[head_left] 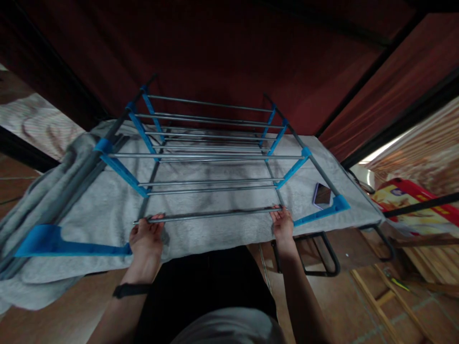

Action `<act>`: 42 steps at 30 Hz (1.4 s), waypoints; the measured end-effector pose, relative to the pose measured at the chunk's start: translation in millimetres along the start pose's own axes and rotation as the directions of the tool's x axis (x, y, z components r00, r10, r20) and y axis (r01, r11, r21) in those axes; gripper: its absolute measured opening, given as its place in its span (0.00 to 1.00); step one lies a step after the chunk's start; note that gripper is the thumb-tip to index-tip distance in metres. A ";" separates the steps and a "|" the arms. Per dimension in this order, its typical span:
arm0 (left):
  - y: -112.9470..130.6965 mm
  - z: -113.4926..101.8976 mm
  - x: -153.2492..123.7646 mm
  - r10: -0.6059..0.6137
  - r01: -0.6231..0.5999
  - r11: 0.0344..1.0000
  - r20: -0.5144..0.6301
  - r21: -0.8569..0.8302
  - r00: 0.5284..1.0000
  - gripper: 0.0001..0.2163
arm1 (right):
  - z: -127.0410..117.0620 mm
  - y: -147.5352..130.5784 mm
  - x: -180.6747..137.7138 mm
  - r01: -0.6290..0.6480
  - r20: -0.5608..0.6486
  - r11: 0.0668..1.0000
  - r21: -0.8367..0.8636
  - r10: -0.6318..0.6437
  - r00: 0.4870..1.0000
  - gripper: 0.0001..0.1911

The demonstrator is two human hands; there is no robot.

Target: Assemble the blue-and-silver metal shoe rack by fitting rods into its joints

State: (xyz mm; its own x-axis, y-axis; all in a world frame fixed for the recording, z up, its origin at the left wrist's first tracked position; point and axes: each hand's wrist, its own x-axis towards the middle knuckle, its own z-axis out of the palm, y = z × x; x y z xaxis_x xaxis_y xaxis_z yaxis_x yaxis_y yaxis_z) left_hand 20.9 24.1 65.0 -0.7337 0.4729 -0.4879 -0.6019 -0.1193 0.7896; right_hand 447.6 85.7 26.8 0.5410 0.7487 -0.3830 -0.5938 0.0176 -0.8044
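Note:
A metal rod (215, 215) lies crosswise in front of me, with a hand at each end. My left hand (147, 234) grips it near its left tip, which pokes out past the fingers. My right hand (282, 222) has its fingers around the right end, close to a grey upright tube. The partly assembled rack lies on its back, with several metal rods (215, 156) spanning blue plastic brackets (122, 172). Beside my left hand is the near left blue bracket (79, 246); the near right blue bracket (322, 212) sits beyond my right hand.
A grey blanket (201, 239) covers the surface under the rack. On it, right of the rack, lies a phone (322, 196). More grey tubes (82, 184) rest at the left. A dark red panel (222, 52) stands behind. At right are a red and yellow package (409, 200) and a wooden frame (385, 296).

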 end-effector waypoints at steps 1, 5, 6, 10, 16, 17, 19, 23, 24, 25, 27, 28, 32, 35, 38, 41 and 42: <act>-0.7 0.7 0.4 0.004 -0.004 1.000 -0.017 0.016 1.000 0.12 | 0.3 -0.6 0.4 -0.012 -0.019 1.000 -0.003 0.012 1.000 0.02; -0.2 3.9 -2.1 0.017 -0.014 0.998 -0.049 0.056 0.999 0.10 | -0.4 -1.0 4.0 -0.038 -0.054 0.998 -0.040 0.036 0.998 0.02; 0.3 4.7 -3.6 0.029 -0.026 0.998 -0.049 0.058 0.998 0.10 | -1.7 -0.7 5.3 -0.032 -0.046 0.998 -0.050 0.030 0.998 0.02; 0.0 6.6 -8.6 0.088 -0.085 0.995 -0.055 0.053 0.995 0.12 | -10.2 1.5 11.5 -0.012 -0.024 0.997 -0.079 0.010 1.000 0.06; -7.9 -1.0 -5.4 0.122 -0.120 0.991 -0.016 0.062 0.992 0.08 | -19.6 6.3 16.1 0.024 0.004 0.992 -0.122 -0.024 1.000 0.06; -9.7 -2.3 -5.0 0.132 -0.131 0.989 -0.018 0.067 0.991 0.08 | -20.3 7.1 16.3 0.022 0.006 0.990 -0.137 -0.021 1.000 0.06; -13.4 -3.7 -5.3 0.152 -0.150 0.987 -0.022 0.061 0.988 0.10 | -21.3 8.4 16.8 0.020 0.002 0.986 -0.168 -0.020 1.000 0.06; -20.1 -2.7 -12.6 0.100 -0.101 0.995 0.016 0.018 0.995 0.13 | -21.5 10.7 17.7 0.017 -0.010 0.973 -0.229 -0.020 1.000 0.07; -21.6 -2.1 -15.7 0.068 -0.069 0.997 0.037 0.018 0.997 0.13 | -21.2 11.2 17.5 0.008 -0.007 0.971 -0.239 -0.010 1.000 0.08; -23.1 -1.4 -19.2 0.031 -0.032 0.999 0.059 0.023 0.998 0.12 | -20.6 12.0 16.8 -0.009 -0.006 0.970 -0.243 0.008 1.000 0.08; -26.4 0.7 -27.1 -0.045 0.042 0.999 0.097 0.034 0.994 0.10 | -18.7 14.2 13.5 -0.060 0.002 0.969 -0.238 0.062 0.998 0.08; -28.4 2.1 -31.3 -0.082 0.078 0.996 0.115 0.041 0.990 0.10 | -17.2 16.0 10.4 -0.089 0.014 0.968 -0.234 0.095 0.995 0.08; -39.3 10.1 -47.4 -0.196 0.183 0.979 0.171 0.090 0.965 0.11 | -5.5 31.1 -14.4 -0.180 0.118 0.955 -0.236 0.212 0.970 0.09; -48.8 16.4 -56.5 -0.232 0.218 0.972 0.200 0.092 0.952 0.12 | 7.7 49.1 -42.3 -0.238 0.168 0.947 -0.216 0.276 0.946 0.14; -58.1 20.1 -62.7 -0.281 0.268 0.959 0.204 0.092 0.938 0.11 | 19.0 65.6 -67.0 -0.298 0.199 0.930 -0.214 0.340 0.919 0.15; -67.2 20.9 -67.0 -0.345 0.324 0.938 0.226 0.123 0.911 0.10 | 25.4 74.5 -79.9 -0.319 0.215 0.922 -0.219 0.365 0.906 0.14; -69.9 20.6 -68.0 -0.354 0.331 0.934 0.232 0.133 0.906 0.10 | 26.5 75.4 -81.4 -0.317 0.220 0.922 -0.223 0.365 0.905 0.13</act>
State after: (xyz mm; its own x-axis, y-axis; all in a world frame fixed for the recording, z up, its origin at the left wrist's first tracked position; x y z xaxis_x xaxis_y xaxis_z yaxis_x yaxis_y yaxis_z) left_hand 119.3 18.2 50.6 -0.3783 0.6734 -0.6352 -0.7631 0.1616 0.6257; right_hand 342.9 43.7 9.4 0.1420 0.8295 -0.5401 -0.5861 -0.3692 -0.7212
